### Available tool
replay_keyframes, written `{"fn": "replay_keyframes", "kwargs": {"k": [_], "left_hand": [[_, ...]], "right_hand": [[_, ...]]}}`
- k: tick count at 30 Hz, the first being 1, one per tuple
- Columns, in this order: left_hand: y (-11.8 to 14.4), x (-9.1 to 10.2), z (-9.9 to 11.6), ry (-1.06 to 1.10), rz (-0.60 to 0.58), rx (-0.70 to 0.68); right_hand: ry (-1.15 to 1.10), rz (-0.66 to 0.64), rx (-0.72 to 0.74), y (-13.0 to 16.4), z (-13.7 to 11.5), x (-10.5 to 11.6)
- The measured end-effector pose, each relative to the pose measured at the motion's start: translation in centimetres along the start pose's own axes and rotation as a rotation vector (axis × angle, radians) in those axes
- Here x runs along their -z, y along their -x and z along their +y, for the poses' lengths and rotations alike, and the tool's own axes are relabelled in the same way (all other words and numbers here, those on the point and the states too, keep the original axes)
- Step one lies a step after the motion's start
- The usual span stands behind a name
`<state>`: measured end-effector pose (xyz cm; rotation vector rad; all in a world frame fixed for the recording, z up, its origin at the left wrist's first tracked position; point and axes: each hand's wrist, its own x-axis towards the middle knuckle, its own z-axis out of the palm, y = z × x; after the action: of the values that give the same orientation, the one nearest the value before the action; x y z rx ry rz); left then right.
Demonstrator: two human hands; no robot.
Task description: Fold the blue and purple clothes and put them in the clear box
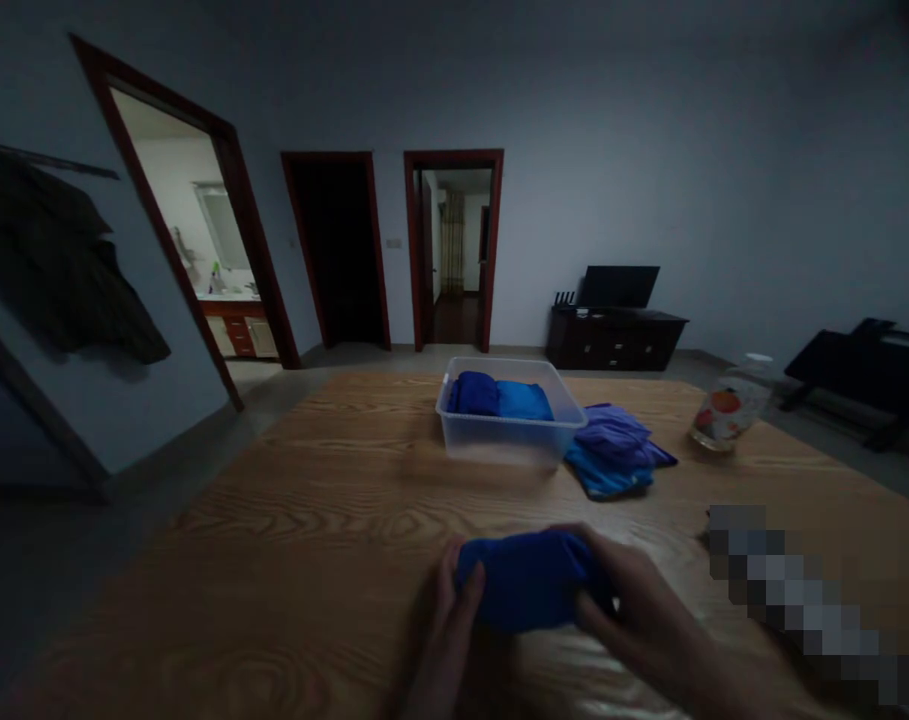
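Observation:
A folded blue cloth (525, 582) is held just above the near part of the table, between both hands. My left hand (454, 615) is closed on its left end, thumb on the near face. On the right end, my right hand (634, 600) grips it with the fingers behind and the thumb in front. Beyond them stands a clear plastic box (499, 440). Inside it a dark blue folded cloth (476, 394) and a lighter blue folded cloth (524, 400) lie side by side. Loose purple and blue cloths (611, 450) lie in a heap against the box's right side.
The wooden table (311, 520) carries a clear jar (728, 405) with a white lid at the far right. A pixelated object (806, 600) lies at the right front. Across the room are a television (619, 287) on a dark cabinet (615, 340) and several doorways.

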<state>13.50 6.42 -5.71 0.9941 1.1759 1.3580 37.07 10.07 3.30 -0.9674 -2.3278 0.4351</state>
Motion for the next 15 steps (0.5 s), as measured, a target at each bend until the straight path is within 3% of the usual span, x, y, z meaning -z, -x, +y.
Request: {"fn": "replay_keyframes", "kwargs": {"k": [2,5,8,10,12,15], "left_hand": [[0.5,0.1,0.3,-0.021,-0.028,-0.023],[1.3,0.1,2.1,-0.045,-0.239,-0.067],[1.4,-0.1,3.7,-0.027,-0.364,0.128],[1.0,-0.1,3.9,-0.066,-0.337,0.224],[0.4,0.0,3.8,-0.115,-0.266,0.218],[-0.4,0.4,3.5,-0.076,-0.223,0.198]], "right_hand": [[-0.07,-0.065,-0.074,-1.8,0.1,2.1],[-0.272,-0.353,-0.118,-4.9,1.0,4.2],[-0.483,-0.44,-0.17,-7.0,2.3,4.0],[-0.561,-0.421,-0.256,-7.6,3.1,3.1],[-0.585,-0.407,-0.34,-7.6,3.6,2.3],[-0.552,-0.461,-0.322,-7.4,4.1,1.4]]}}
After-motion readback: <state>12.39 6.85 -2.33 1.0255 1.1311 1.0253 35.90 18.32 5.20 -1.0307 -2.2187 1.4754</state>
